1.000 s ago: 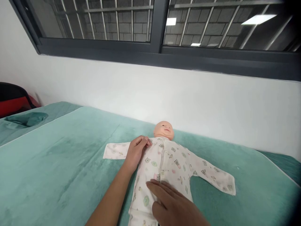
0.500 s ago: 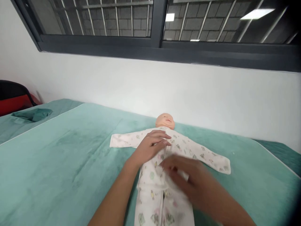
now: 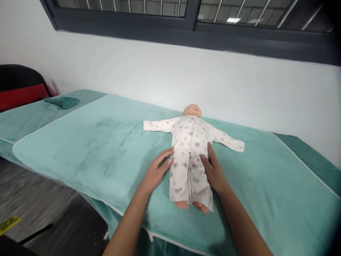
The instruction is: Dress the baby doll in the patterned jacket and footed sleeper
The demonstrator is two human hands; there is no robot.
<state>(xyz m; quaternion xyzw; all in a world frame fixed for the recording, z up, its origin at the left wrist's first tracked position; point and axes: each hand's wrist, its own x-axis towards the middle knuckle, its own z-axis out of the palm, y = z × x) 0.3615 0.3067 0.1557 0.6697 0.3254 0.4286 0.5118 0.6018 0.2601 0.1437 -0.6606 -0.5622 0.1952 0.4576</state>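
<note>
A baby doll (image 3: 190,149) lies on its back on a teal blanket (image 3: 106,142), head toward the wall. It wears a white printed top with both sleeves spread sideways and matching trousers; its bare feet show at the near end. My left hand (image 3: 157,170) rests flat beside the doll's left hip, fingers stretched and touching the trousers. My right hand (image 3: 214,169) lies against the other hip, fingers extended along the trouser waist. Neither hand holds anything.
The blanket covers a padded table against a white wall under a dark-framed window (image 3: 191,21). A folded teal cloth (image 3: 62,102) lies at the far left. A black and red chair (image 3: 18,87) stands at left. The table's near edge drops to dark floor (image 3: 39,213).
My view has pulled back and tilted down, so the whole doll now shows. Both hands slid from the doll's chest and shoulder down to its hips.
</note>
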